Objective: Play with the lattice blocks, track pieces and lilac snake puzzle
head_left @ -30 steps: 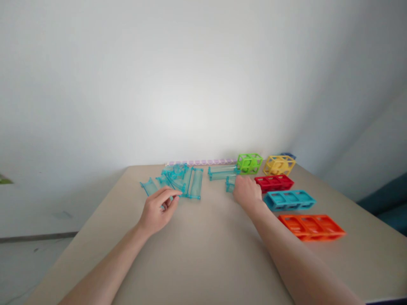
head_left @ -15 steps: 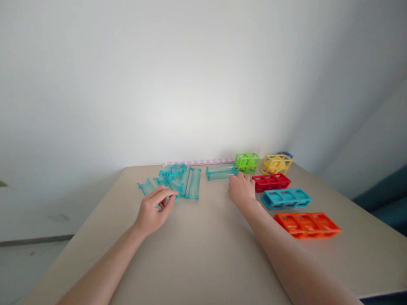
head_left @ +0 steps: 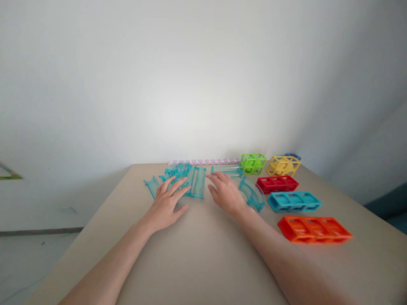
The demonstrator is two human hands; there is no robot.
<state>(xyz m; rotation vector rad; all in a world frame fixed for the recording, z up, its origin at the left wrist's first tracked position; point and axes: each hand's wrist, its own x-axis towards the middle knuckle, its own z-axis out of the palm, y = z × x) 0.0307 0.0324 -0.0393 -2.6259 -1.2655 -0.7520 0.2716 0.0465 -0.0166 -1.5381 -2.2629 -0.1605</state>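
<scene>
My left hand (head_left: 168, 203) is open, fingers spread over the near side of a cluster of clear blue plastic track pieces (head_left: 178, 169); whether it touches them I cannot tell. A straight clear blue piece (head_left: 199, 182) lies just right of that cluster. My right hand (head_left: 225, 190) is also open, held palm down above the table between the straight piece and a curved clear blue track piece (head_left: 252, 195). Behind the right hand lies another straight clear blue piece (head_left: 229, 170), partly covered by the fingers. Neither hand holds anything visible.
Along the right side stand a green frame block (head_left: 253, 163), a yellow one (head_left: 283, 165), a dark blue one (head_left: 293, 156), and long red (head_left: 277, 184), teal (head_left: 294, 201) and orange (head_left: 314, 229) blocks. A purple patterned strip (head_left: 210, 161) runs along the wall.
My right hand has moved left, away from the red block, and the curved track piece now shows beside it. The left hand's pinched fingers have spread apart. The view has shifted slightly.
</scene>
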